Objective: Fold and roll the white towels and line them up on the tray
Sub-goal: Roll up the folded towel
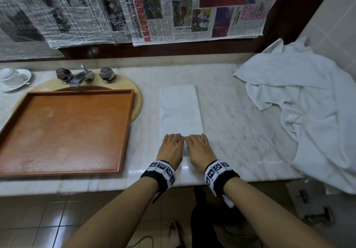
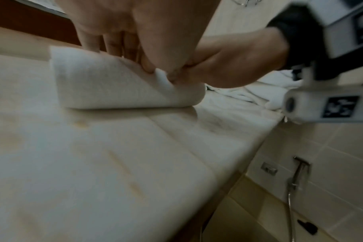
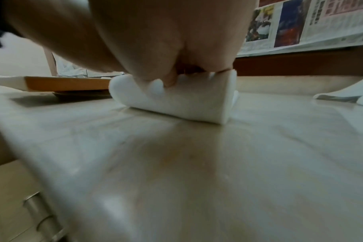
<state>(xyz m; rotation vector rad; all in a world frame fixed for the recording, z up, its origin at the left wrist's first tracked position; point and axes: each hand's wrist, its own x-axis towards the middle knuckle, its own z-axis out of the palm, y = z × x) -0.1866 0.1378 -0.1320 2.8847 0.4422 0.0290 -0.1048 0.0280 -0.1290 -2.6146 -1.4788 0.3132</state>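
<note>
dim indoor light | glare on countertop (image 1: 221,172) edge | wrist views blurred | wide-angle edge warp

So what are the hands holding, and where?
Both the left hand and right hand grip the folded white towel at its rolled near end.

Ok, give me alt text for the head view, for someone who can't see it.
Both hands, left hand and right hand, grip the rolled near end of a folded white towel on a marble counter. An empty wooden tray sits left over the sink; unfolded white towels are heaped right.
</note>
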